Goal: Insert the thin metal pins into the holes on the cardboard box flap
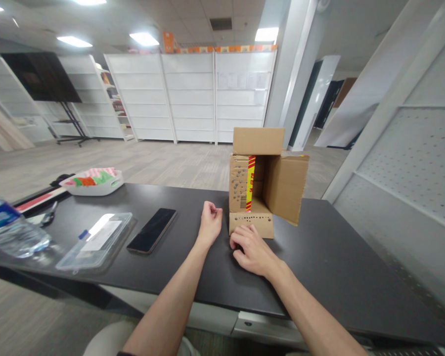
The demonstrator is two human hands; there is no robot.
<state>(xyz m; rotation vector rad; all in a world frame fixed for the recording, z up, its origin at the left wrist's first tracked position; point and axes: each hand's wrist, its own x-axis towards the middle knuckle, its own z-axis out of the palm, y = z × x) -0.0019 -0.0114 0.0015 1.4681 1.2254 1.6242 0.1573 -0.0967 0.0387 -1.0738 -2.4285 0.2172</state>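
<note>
An open cardboard box (270,185) faced near on the table (341,262).
It stood right of centre, top flap raised, right flap swung outward, its depth running near to far; which axis was longest could not be told. The left hand (210,223) curled, the right hand (252,249) bent by the near flap; whether either pinched anything was unclear.

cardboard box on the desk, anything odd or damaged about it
Possibly: the cardboard box has dark spots scattered over its left front panel and along its lower flap. Such speckling looks odd on cardboard; whether they're holes is unclear.
</note>
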